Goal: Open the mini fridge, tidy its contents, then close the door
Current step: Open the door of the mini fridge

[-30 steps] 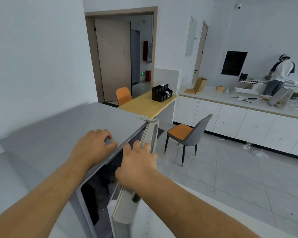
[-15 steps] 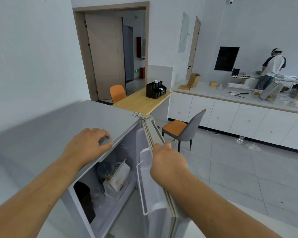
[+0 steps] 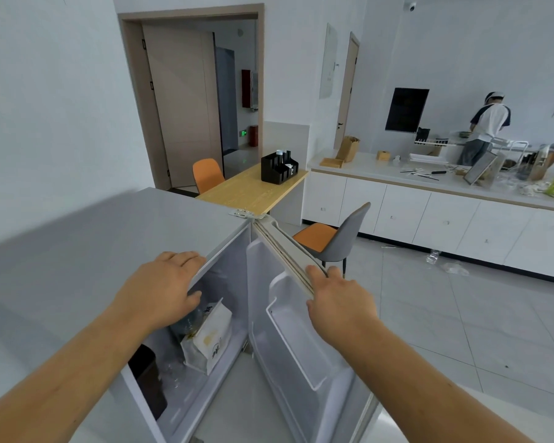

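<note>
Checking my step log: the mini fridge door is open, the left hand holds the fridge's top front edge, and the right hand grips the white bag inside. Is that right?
Not quite. In the head view the right hand grips the top edge of the open door, not the white bag, which sits untouched inside the mini fridge. The left hand does hold the top front edge.

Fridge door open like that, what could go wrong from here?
The door, gripped at its top edge by the right hand, may swing wider and could hit the grey chair behind it. The bag stands tilted near the opening, so it might topple out when things are moved.
</note>
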Demonstrator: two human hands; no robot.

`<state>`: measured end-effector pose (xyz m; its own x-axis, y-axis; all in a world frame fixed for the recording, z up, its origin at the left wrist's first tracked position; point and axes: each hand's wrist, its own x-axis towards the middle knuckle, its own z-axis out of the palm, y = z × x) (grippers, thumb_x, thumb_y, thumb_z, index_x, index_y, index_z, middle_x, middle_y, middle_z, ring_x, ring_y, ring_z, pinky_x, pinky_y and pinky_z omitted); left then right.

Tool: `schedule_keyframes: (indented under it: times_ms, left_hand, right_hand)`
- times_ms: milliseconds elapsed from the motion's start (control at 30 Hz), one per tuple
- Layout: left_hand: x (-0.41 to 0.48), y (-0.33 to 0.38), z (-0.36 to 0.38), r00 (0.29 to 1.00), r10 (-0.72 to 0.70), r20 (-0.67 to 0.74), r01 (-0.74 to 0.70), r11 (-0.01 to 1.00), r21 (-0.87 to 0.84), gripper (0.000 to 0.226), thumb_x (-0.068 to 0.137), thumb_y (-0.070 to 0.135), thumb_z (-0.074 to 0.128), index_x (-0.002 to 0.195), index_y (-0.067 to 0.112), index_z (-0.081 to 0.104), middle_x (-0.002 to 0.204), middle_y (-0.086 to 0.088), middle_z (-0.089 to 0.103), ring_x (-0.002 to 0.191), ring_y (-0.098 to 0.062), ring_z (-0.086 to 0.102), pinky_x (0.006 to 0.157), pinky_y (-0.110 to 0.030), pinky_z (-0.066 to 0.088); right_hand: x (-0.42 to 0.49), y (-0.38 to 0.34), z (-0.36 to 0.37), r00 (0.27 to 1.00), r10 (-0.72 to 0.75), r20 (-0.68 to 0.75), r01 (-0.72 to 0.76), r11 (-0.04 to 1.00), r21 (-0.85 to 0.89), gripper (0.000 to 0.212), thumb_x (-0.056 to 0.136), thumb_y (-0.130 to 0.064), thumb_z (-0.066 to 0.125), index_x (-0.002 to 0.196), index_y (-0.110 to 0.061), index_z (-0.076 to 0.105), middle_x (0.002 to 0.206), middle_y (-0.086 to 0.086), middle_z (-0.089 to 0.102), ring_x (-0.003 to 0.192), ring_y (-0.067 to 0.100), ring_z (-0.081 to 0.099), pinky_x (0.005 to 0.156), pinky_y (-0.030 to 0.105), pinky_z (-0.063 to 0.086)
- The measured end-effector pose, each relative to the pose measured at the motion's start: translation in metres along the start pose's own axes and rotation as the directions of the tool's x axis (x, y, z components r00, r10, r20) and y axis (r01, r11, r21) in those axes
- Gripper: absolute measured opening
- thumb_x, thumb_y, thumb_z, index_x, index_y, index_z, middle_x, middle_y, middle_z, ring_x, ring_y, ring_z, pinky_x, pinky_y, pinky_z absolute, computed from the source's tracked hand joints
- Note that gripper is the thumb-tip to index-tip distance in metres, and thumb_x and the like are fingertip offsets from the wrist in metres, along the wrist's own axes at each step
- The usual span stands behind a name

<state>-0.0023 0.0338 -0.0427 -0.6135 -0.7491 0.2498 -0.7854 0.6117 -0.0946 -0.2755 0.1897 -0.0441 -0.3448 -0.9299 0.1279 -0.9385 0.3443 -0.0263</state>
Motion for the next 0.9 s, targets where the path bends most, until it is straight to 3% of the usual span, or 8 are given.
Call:
schedule_keyframes:
  times_ms: [167,333,533,767,900]
  left_hand:
    - [-0.002,0.000,-0.003,0.999,-0.040,-0.019,0.039,0.998,-0.041,0.069,0.089,0.052,0.064,0.151,0.029,0.046,0.154,0.006,0.051,0.134,-0.022,0.051,0.098,-0.040,0.052]
    - [-0.003,0.004,-0.009,0.998,-0.061,-0.016,0.060,0.996,-0.061,0.068,0.089,0.053,0.063,0.151,0.031,0.046,0.153,0.008,0.051,0.136,-0.021,0.049,0.100,-0.040,0.051]
    - [-0.004,0.007,-0.013,0.998,-0.067,-0.008,0.066,0.996,-0.051,0.068,0.091,0.055,0.059,0.152,0.032,0.043,0.155,0.010,0.049,0.136,-0.018,0.048,0.102,-0.036,0.050]
    - [-0.005,0.007,-0.014,0.997,-0.071,-0.010,0.070,0.996,-0.046,0.067,0.091,0.054,0.060,0.152,0.031,0.044,0.153,0.008,0.051,0.134,-0.019,0.051,0.100,-0.038,0.052]
    - [-0.004,0.007,-0.013,0.997,-0.077,-0.009,0.076,0.996,-0.050,0.067,0.091,0.053,0.061,0.151,0.031,0.045,0.153,0.008,0.051,0.134,-0.019,0.050,0.100,-0.039,0.051]
  right_hand:
    - [-0.003,0.009,0.010,0.997,0.013,-0.074,-0.013,1.000,0.001,0.054,0.096,-0.029,0.058,0.139,-0.028,0.025,0.115,0.008,0.050,0.078,0.028,0.049,0.056,0.038,0.043]
    - [0.000,0.036,0.009,0.995,0.029,-0.097,-0.026,0.999,0.034,0.045,0.096,-0.045,0.050,0.133,-0.024,0.034,0.110,0.004,0.053,0.083,0.027,0.058,0.059,0.038,0.051]
    - [0.017,0.073,0.008,0.994,0.041,-0.097,-0.044,0.999,-0.019,0.049,0.093,-0.056,0.046,0.133,-0.029,0.040,0.101,-0.003,0.052,0.075,0.021,0.051,0.057,0.034,0.042]
    - [0.032,0.100,0.010,0.994,0.047,-0.097,-0.049,0.999,-0.021,0.054,0.094,-0.061,0.045,0.142,-0.039,0.035,0.104,-0.005,0.053,0.086,0.019,0.057,0.062,0.033,0.051]
    - [0.039,0.112,0.011,0.993,0.064,-0.096,-0.067,0.997,-0.031,0.057,0.096,-0.062,0.043,0.149,-0.044,0.031,0.114,-0.005,0.056,0.098,0.020,0.057,0.073,0.037,0.053]
